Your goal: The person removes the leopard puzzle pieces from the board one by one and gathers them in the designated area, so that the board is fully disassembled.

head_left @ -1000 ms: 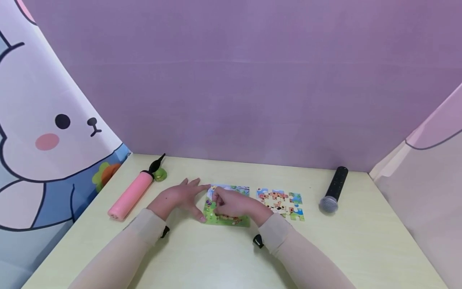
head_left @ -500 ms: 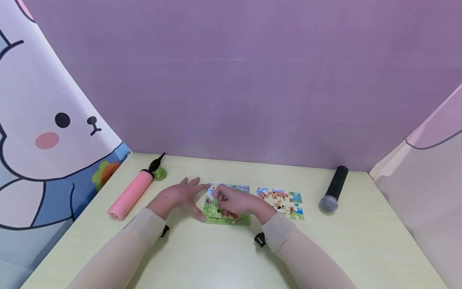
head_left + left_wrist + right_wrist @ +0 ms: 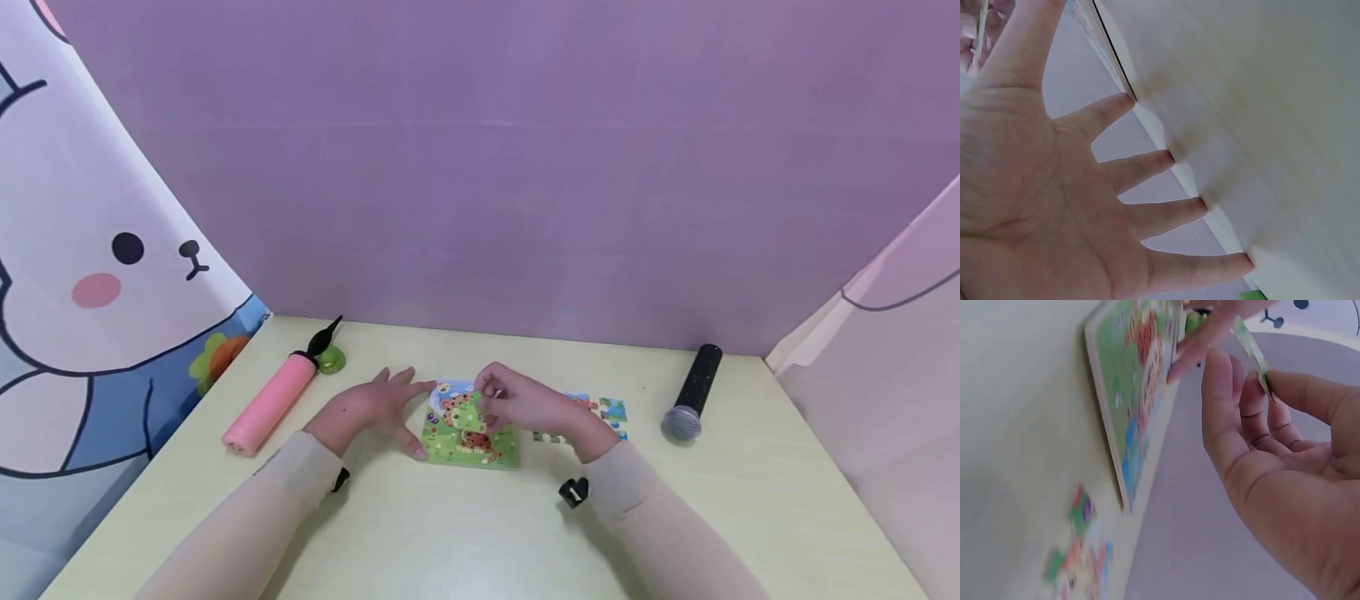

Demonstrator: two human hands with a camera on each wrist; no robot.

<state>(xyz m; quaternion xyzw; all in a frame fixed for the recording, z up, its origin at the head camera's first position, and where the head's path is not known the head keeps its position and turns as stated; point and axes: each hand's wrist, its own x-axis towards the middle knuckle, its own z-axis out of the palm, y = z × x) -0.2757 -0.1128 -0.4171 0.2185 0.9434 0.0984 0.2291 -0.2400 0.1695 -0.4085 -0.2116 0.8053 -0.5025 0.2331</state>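
Green piece: being pinched in the air above the picture board, tilting; showing nearly edge-on in the right wrist view, looking thin, so probably needing only a light fingertip hold.
Right hand: narrowing thumb and fingers onto the green piece, gripping by one side, which is likely leaving most of the printed face uncovered.
Left hand: spreading wide, gripping nothing; placing index finger and thumb at the far and near ends of the board's left edge, likely bracing against sliding; resting the other fingertips on the worktop.
Picture board: lying flat near the worktop's middle, nearer the far edge, showing spotted animals on green.
Loose pieces: lying just right of the board, partly hiding behind the right hand and wrist, seemingly waiting within easy reach.
Pink pump: lying along the worktop's left edge, pointing its nozzle toward the far edge, apparently sitting aside.
Green item: sitting just beside the nozzle.
Microphone: lying near the far right corner, seemingly staying out of the way.
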